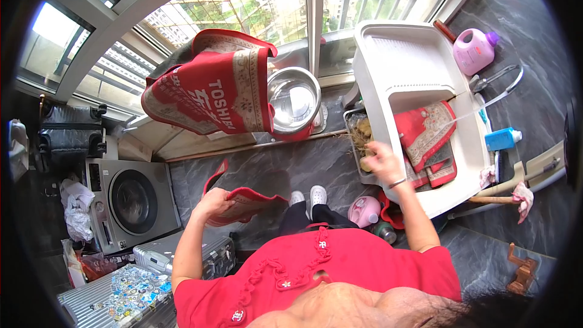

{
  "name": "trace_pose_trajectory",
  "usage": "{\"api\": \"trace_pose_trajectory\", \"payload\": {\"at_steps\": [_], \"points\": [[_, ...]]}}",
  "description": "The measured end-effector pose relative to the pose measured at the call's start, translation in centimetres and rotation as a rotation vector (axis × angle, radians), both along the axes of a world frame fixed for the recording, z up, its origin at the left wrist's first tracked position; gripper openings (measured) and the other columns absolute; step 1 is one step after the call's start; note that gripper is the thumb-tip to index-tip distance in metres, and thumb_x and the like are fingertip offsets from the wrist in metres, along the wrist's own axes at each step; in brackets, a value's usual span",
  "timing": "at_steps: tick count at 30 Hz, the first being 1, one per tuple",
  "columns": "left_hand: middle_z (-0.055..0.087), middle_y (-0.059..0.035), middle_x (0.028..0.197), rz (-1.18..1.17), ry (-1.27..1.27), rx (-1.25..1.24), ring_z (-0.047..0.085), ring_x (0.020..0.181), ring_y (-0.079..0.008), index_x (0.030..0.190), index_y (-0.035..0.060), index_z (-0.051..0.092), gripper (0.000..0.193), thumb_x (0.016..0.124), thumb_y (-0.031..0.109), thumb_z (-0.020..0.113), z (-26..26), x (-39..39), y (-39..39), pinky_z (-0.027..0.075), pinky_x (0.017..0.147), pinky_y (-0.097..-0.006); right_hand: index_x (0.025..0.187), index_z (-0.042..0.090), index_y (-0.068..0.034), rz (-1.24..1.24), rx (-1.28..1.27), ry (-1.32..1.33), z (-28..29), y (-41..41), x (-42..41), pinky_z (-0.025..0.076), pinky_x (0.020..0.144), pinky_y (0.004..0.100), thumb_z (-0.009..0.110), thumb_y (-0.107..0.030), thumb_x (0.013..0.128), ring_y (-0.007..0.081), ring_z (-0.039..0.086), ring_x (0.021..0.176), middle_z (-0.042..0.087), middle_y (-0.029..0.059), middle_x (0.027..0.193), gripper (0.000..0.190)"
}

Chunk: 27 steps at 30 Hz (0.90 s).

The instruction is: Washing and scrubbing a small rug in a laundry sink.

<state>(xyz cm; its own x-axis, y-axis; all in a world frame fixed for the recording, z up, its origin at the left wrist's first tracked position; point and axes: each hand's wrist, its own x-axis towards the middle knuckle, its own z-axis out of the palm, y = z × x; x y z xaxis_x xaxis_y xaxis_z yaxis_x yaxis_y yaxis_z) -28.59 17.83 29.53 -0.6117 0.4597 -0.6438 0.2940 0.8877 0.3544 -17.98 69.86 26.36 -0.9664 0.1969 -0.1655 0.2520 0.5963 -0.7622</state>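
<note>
My left hand (217, 202) grips the edge of a red floor mat (255, 205) with a grey backing, which hangs above the dark tiled floor. On the other side, my right hand (382, 161) is in the air beside the rim of a white laundry sink (391, 123), over a tray of ginger-like roots (363, 134); its fingers are bent and nothing is plainly seen in them. A folded red patterned mat (426, 132) lies in the sink basin, with a stream of water from the curved tap (501, 77) reaching it. Another red mat (205, 91) is draped near the window.
A steel basin (294, 100) stands beside the draped mat. The washing machine (132, 205) and suitcases (191, 250) are at left. Pink detergent jugs stand behind the sink (474, 52) and on the floor (363, 212); a blue bottle (501, 139) is right of the basin.
</note>
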Motion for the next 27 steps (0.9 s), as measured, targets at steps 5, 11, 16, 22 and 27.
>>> {"api": "trace_pose_trajectory", "payload": {"at_steps": [5, 11, 16, 22, 27], "points": [[0.066, -0.0247, 0.086, -0.068, -0.038, 0.219, 0.062, 0.084, -0.0434, 0.099, 0.0040, 0.068, 0.026, 0.085, 0.025, 0.064, 9.3, 1.7, 7.1, 0.049, 0.073, -0.0481, 0.157, 0.012, -0.011, 0.673, -0.110, -0.121, -6.2, -12.7, 3.2, 0.042, 0.108, 0.0451, 0.084, -0.041, 0.072, 0.0456, 0.047, 0.130, 0.038, 0.0310, 0.146, 0.116], [0.061, -0.0196, 0.078, -0.355, 0.050, 0.491, 0.060, 0.077, -0.0402, 0.099, 0.0051, 0.067, 0.019, 0.086, 0.018, 0.064, 13.6, 1.8, 11.1, 0.045, 0.066, -0.0482, 0.156, 0.013, -0.007, 0.630, -0.126, -0.055, -9.3, -19.4, 6.7, 0.038, 0.112, 0.0463, 0.089, -0.046, 0.063, 0.0464, 0.038, 0.137, 0.032, 0.0317, 0.150, 0.126], [0.059, -0.0234, 0.071, -0.374, 0.042, 0.950, 0.058, 0.070, -0.0453, 0.089, 0.0030, 0.065, 0.024, 0.092, 0.027, 0.061, 16.1, 2.2, 18.0, 0.044, 0.062, -0.0518, 0.140, 0.043, -0.004, 0.416, -0.389, 0.029, -12.8, -23.0, 6.7, 0.043, 0.104, 0.0454, 0.083, -0.043, 0.070, 0.0405, 0.050, 0.127, 0.051, 0.0251, 0.137, 0.090], [0.059, -0.0234, 0.073, -0.388, -0.015, 1.059, 0.057, 0.072, -0.0461, 0.085, 0.0021, 0.063, 0.026, 0.093, 0.026, 0.061, 16.9, 4.0, 24.2, 0.045, 0.063, -0.0496, 0.146, 0.040, -0.001, 0.080, -0.394, 0.243, -9.8, -19.6, 6.1, 0.024, 0.119, 0.0416, 0.067, -0.024, 0.094, 0.0294, 0.029, 0.144, 0.034, 0.0180, 0.154, 0.063], [0.060, -0.0235, 0.077, -0.482, 0.037, 1.070, 0.058, 0.074, -0.0430, 0.096, 0.0017, 0.065, 0.018, 0.094, 0.019, 0.062, 21.6, 2.1, 22.8, 0.047, 0.067, -0.0452, 0.141, 0.041, -0.002, -0.187, -0.350, 0.450, -0.2, -12.2, 4.7, 0.038, 0.109, 0.0395, 0.086, -0.017, 0.072, 0.0260, 0.050, 0.126, 0.047, 0.0140, 0.138, 0.084]]}}
